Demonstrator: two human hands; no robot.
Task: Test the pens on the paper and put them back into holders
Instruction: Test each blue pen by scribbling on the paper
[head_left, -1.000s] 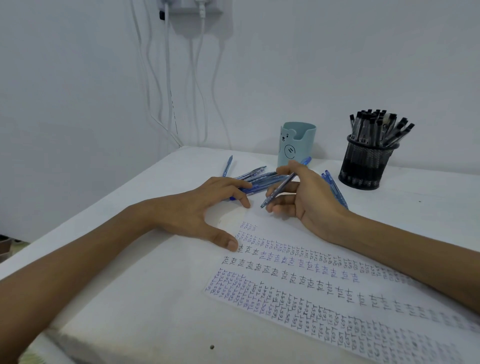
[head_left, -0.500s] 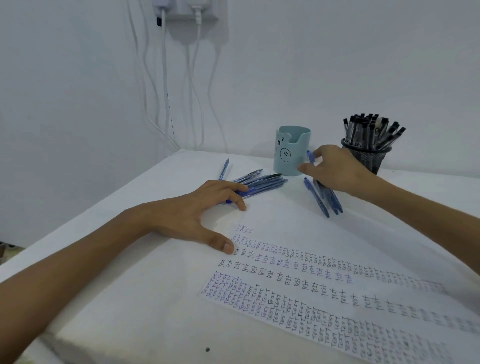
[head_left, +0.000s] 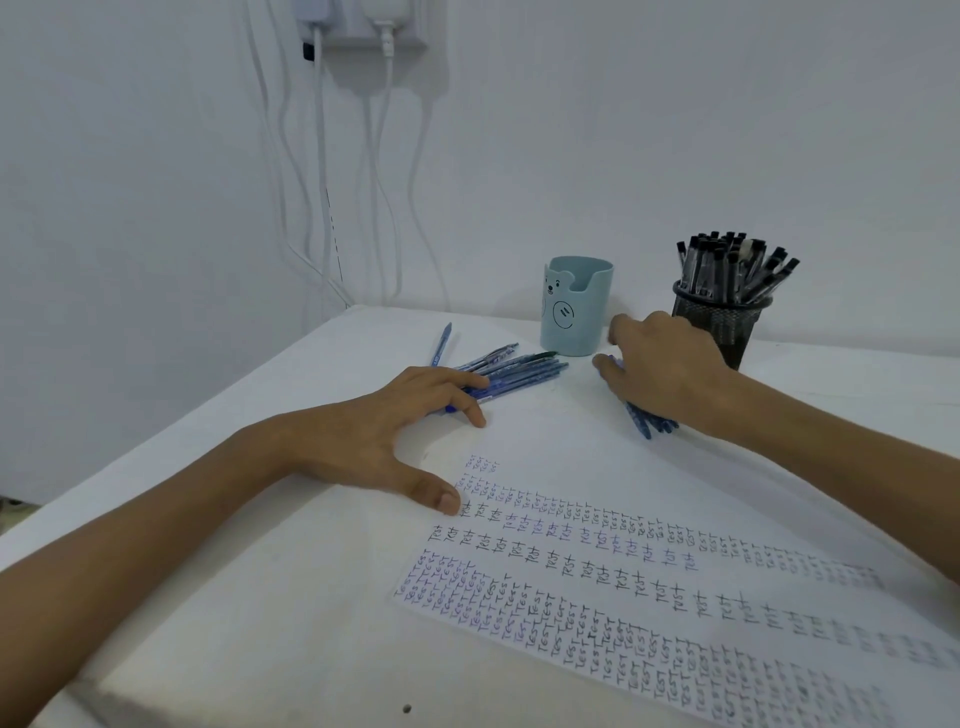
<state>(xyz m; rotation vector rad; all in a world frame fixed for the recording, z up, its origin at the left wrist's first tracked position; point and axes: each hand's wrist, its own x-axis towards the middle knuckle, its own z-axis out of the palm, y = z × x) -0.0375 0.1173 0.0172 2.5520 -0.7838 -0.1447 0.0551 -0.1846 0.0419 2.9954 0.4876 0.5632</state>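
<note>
The paper (head_left: 649, 545), filled with rows of "TEST" writing, lies on the white table. My left hand (head_left: 395, 436) rests flat, with its thumb on the paper's corner and its fingertips on a pile of blue pens (head_left: 519, 371). My right hand (head_left: 660, 364) hovers palm down over a second small group of blue pens (head_left: 649, 421), thumb and forefinger apart; its palm hides most of them. Behind stand a light-blue bear holder (head_left: 576, 306) and a black mesh holder (head_left: 727, 322) full of black pens.
One blue pen (head_left: 441, 343) lies apart at the back left. White cables (head_left: 322, 208) hang from a wall socket down to the table's far corner. The table's left edge (head_left: 182, 447) runs diagonally beside my left arm.
My right hand carried a blue pen from the paper to the right of the bear holder and has come down onto the small group of pens there. My left hand has stayed put.
</note>
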